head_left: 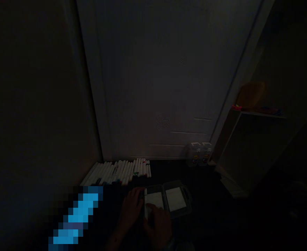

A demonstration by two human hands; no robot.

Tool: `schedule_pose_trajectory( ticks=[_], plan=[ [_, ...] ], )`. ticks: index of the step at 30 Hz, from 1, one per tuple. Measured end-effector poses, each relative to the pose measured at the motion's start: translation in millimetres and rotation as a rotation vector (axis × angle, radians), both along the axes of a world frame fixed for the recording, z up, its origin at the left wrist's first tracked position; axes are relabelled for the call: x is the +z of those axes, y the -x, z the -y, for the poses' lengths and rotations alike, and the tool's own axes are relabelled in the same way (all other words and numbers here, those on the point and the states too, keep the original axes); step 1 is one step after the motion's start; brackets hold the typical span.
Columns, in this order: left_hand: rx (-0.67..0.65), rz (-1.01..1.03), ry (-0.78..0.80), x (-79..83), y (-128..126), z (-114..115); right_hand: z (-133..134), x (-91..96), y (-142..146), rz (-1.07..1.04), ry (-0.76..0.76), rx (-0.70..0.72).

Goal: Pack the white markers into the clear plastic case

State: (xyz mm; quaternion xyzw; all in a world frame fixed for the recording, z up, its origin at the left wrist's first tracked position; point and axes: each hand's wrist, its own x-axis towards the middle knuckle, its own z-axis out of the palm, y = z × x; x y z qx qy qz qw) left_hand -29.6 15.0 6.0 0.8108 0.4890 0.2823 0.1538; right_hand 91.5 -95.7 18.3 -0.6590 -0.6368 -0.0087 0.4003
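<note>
Dimly, left hand (132,208) and right hand (157,223) on open case (185,205), long axis left-right; either grip: cannot tell.

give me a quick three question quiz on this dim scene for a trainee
1. True or false: the row of white markers lies on the floor beyond the hands, toward the door.
2. Pick one: the left hand and the right hand are both at
A. the open clear case
B. a laptop
C. a dinner plate
3. How many small bottles stand near the door's right-hand bottom corner?

Key: 1 true; 2 A; 3 two.
</note>
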Motion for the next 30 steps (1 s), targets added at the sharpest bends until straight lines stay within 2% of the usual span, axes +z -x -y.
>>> schedule_pose_trajectory(
  ticks=[5,10,15,22,30],
  plan=[
    [0.001,-0.023,-0.02,1.9,-2,-1,-8,2.8,-1,-0.038,0.141,0.037],
    [-0.009,-0.012,-0.008,4.6,-1,0,-15,12.6,10,0.03,0.231,0.015],
    [-0.008,0.005,-0.016,4.8,-1,0,-8,14.4,11,0.045,0.201,0.018],
    [-0.028,0.013,-0.026,4.9,-1,-1,-1,1.1,10,0.099,0.128,-0.023],
    [-0.042,0.013,-0.016,3.7,-1,-5,-3,-2.7,11,0.165,0.153,0.007]
  ],
)
